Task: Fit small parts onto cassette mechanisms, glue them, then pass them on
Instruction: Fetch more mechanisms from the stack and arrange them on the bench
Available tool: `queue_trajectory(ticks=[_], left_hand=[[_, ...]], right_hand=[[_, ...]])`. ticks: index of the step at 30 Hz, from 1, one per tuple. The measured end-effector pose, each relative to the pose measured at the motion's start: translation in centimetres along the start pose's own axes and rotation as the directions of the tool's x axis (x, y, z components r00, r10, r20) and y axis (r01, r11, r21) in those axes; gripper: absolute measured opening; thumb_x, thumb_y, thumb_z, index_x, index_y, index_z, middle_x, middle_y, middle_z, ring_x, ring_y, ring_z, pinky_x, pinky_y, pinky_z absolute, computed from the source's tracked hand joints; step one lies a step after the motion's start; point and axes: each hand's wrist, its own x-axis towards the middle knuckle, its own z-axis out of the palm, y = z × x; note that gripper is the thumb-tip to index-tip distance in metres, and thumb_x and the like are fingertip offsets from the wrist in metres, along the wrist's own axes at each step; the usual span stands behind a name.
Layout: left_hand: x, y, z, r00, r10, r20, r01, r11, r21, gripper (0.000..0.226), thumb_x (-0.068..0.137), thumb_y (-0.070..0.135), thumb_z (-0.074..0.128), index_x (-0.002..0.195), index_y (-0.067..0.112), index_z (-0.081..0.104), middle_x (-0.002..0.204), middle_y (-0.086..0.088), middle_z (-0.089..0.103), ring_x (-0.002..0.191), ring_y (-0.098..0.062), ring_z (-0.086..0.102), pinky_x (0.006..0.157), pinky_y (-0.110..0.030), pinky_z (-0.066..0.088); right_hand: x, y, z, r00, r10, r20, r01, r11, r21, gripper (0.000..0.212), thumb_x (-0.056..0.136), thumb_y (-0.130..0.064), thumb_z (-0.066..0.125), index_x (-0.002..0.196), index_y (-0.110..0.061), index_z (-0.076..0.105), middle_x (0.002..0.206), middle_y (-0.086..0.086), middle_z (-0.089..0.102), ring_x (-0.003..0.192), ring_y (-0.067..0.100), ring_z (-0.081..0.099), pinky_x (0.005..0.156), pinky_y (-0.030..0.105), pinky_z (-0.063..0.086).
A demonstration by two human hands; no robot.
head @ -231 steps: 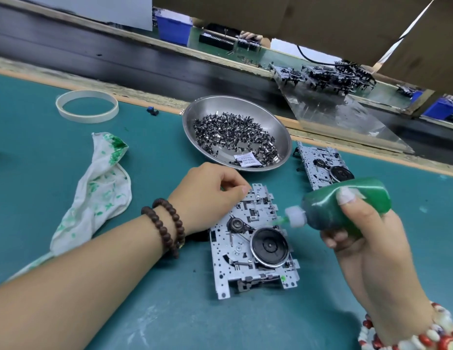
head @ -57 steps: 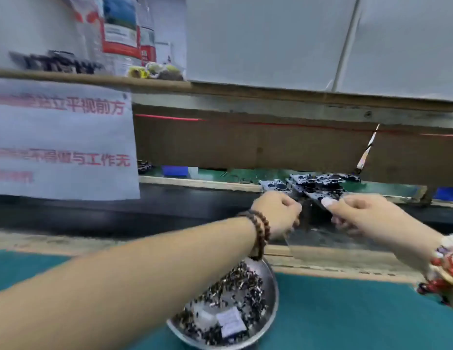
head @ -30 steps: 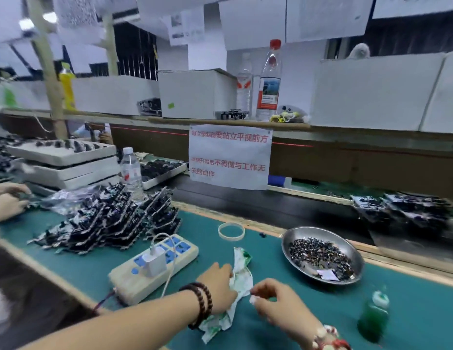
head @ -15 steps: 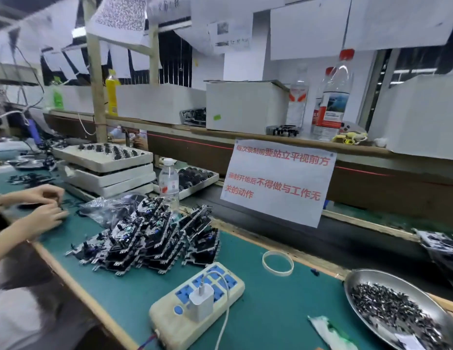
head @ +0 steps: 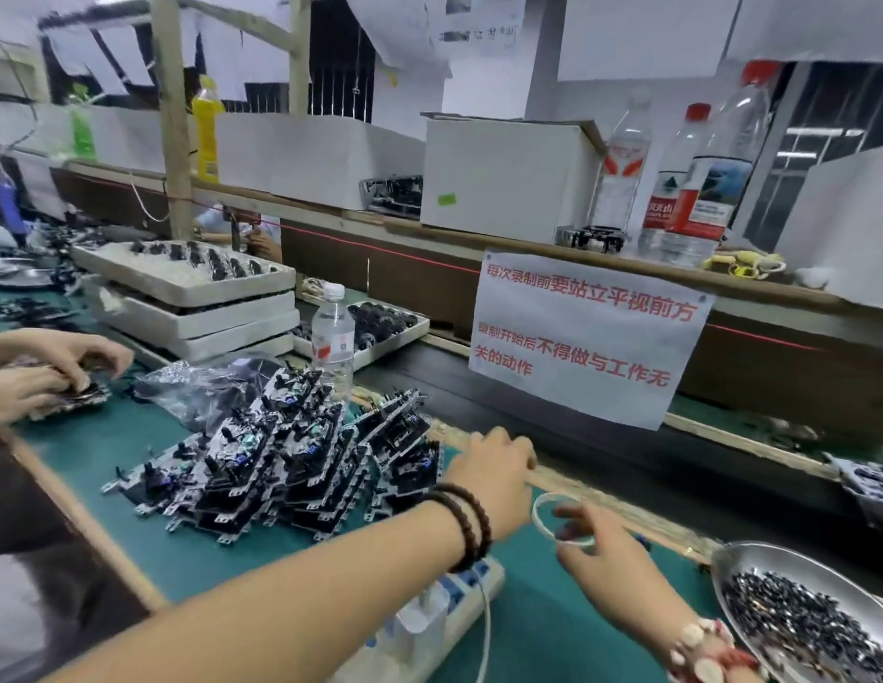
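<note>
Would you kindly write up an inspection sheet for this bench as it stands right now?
Surface: green mat, bare patches showing.
Job's things: heap of cassette mechanisms; steel dish of small parts at right.
Clutter: white ring, water bottle, plastic bag, stacked foam trays.
Grippers: left hand reaching to the heap, holding nothing visible; right hand open beside the ring.
Cables: white lead from the power strip.
Surroundings: paper notice, conveyor belt, a neighbour's hands at left.
</note>
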Motion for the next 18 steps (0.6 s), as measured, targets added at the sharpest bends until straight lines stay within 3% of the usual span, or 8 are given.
queue_trajectory(ticks=[3, 5, 8, 11, 15, 18], left_hand=[[1.5, -4.4, -1.2, 0.984, -0.143, -0.105, 0.152, 0.984, 0.091, 0.039, 0.09, 0.029, 0.053, 0.126, 0.019, 0.04, 0.131, -0.008, 0.036, 0.123, -0.029, 0.031, 0.101, -0.04, 0.035], [2.8, -6.8, -1.3, 0.969, -0.233, -0.089, 0.243, 0.961, 0.135, 0.053, 0.086, 0.038, 0.057, 0.13, 0.02, 0.034, 0.137, -0.01, 0.03, 0.127, -0.032, 0.025, 0.103, -0.042, 0.033], [5.1, -10.6, -1.0, 0.934, -0.357, 0.028, 0.35, 0.927, 0.138, 0.092, 0.078, 0.055, 0.062, 0.146, 0.022, 0.009, 0.153, -0.014, 0.004, 0.14, -0.039, 0.0, 0.114, -0.049, 0.015], [7.3, -13.5, -0.5, 0.889, -0.425, 0.173, 0.406, 0.904, 0.132, 0.123, 0.066, 0.07, 0.063, 0.146, 0.023, -0.017, 0.154, -0.015, -0.017, 0.14, -0.041, -0.016, 0.115, -0.053, 0.002], [9.3, -14.9, -0.4, 0.854, -0.424, 0.301, 0.391, 0.905, 0.167, 0.134, 0.057, 0.074, 0.067, 0.143, 0.027, -0.025, 0.152, -0.016, -0.022, 0.139, -0.043, -0.015, 0.114, -0.056, 0.002], [10.4, -15.1, -0.3, 0.834, -0.406, 0.373, 0.385, 0.913, 0.134, 0.132, 0.059, 0.07, 0.07, 0.144, 0.029, -0.023, 0.152, -0.016, -0.022, 0.141, -0.04, -0.006, 0.114, -0.054, 0.01]], right_hand=[[1.9, -2.4, 1.9, 0.992, 0.039, 0.123, -0.037, 0.999, -0.022, 0.035, 0.091, -0.016, 0.051, 0.125, -0.022, 0.044, 0.095, -0.009, 0.052, 0.072, 0.007, 0.052, 0.067, 0.023, 0.046], [3.5, -3.5, 3.1, 0.985, 0.062, 0.162, -0.059, 0.998, -0.02, 0.043, 0.092, -0.021, 0.051, 0.133, -0.02, 0.038, 0.093, -0.009, 0.052, 0.069, 0.007, 0.051, 0.07, 0.026, 0.047], [5.5, -4.3, 4.8, 0.965, 0.091, 0.248, -0.11, 0.992, 0.066, 0.058, 0.093, -0.028, 0.051, 0.143, -0.019, 0.023, 0.097, -0.005, 0.053, 0.081, 0.011, 0.051, 0.082, 0.032, 0.05], [7.2, -3.8, 6.0, 0.959, 0.084, 0.272, -0.117, 0.987, 0.109, 0.07, 0.093, -0.036, 0.051, 0.147, -0.017, 0.012, 0.126, 0.003, 0.049, 0.1, 0.014, 0.048, 0.099, 0.033, 0.044], [9.1, -3.0, 6.9, 0.965, 0.115, 0.237, -0.155, 0.976, 0.155, 0.078, 0.09, -0.046, 0.052, 0.149, -0.018, 0.009, 0.144, -0.002, 0.037, 0.122, 0.013, 0.044, 0.096, 0.019, 0.032], [10.7, -3.6, 7.7, 0.973, 0.109, 0.205, -0.132, 0.986, 0.098, 0.071, 0.089, -0.045, 0.052, 0.146, -0.022, 0.018, 0.138, -0.003, 0.041, 0.113, 0.01, 0.045, 0.09, 0.016, 0.032]])
